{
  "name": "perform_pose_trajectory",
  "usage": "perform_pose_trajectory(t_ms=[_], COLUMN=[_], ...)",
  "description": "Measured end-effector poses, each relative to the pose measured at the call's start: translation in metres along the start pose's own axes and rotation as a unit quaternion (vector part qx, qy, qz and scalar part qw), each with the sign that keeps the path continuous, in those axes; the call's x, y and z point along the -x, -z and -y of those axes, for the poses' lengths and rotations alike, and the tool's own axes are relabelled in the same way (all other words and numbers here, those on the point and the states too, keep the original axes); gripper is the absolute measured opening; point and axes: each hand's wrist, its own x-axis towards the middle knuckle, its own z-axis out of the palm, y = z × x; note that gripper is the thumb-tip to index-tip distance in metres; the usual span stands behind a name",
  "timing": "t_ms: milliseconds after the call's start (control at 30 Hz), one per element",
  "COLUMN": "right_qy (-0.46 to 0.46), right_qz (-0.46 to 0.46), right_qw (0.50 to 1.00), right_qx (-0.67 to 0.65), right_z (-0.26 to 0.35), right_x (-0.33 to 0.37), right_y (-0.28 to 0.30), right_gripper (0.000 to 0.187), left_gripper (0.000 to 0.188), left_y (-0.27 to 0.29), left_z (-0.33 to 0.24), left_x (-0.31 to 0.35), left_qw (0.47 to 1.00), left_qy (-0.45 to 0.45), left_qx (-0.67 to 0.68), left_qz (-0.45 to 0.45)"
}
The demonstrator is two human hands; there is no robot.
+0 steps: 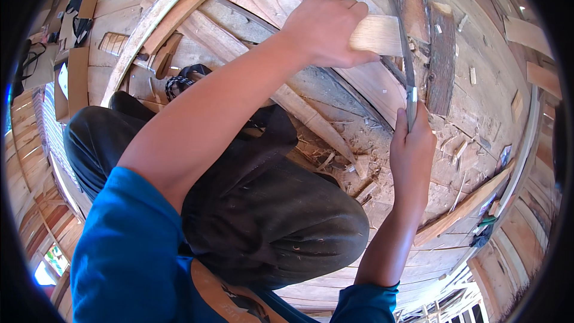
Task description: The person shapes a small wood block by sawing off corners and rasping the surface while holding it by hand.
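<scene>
Head view: our left hand point(329, 29) grips the pale wood block point(376, 37) over the long plank point(375, 85); our right hand point(414, 137) grasps the blade point(405, 37) beside the block's right end. We judge the block light, stiff, splinter-prone: hold its left end. The bark slab point(442, 63) restricts blade clearance rightward.

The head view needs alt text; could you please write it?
A person's left hand grips a pale wooden block while the right hand holds a long dark-bladed knife at the block's right end. Boards and wood chips litter the plank floor around them.
</scene>
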Motion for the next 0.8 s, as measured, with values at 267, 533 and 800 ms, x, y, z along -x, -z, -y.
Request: perform_pose_trajectory(t_ms=[267,533,800], right_qy=[0.073,-0.025,0.041], right_qz=[-0.036,-0.003,-0.033], right_qw=[0.997,1.0,0.998], right_qx=[-0.004,-0.006,0.022], right_z=[-0.011,0.0,-0.021], right_x=[-0.032,-0.001,-0.012], right_y=[-0.016,-0.008,-0.005], right_gripper=[0.015,0.014,0.016], left_gripper=[0.061,0.06,0.071], left_y=[0.004,0.001,-0.001], left_z=[0.001,0.001,0.003], left_x=[-0.006,-0.002,-0.017], left_qw=[0.999,1.0,0.996], left_qy=[0.03,-0.006,0.067], left_qx=[0.01,-0.005,-0.019], left_qz=[0.039,0.009,0.05])
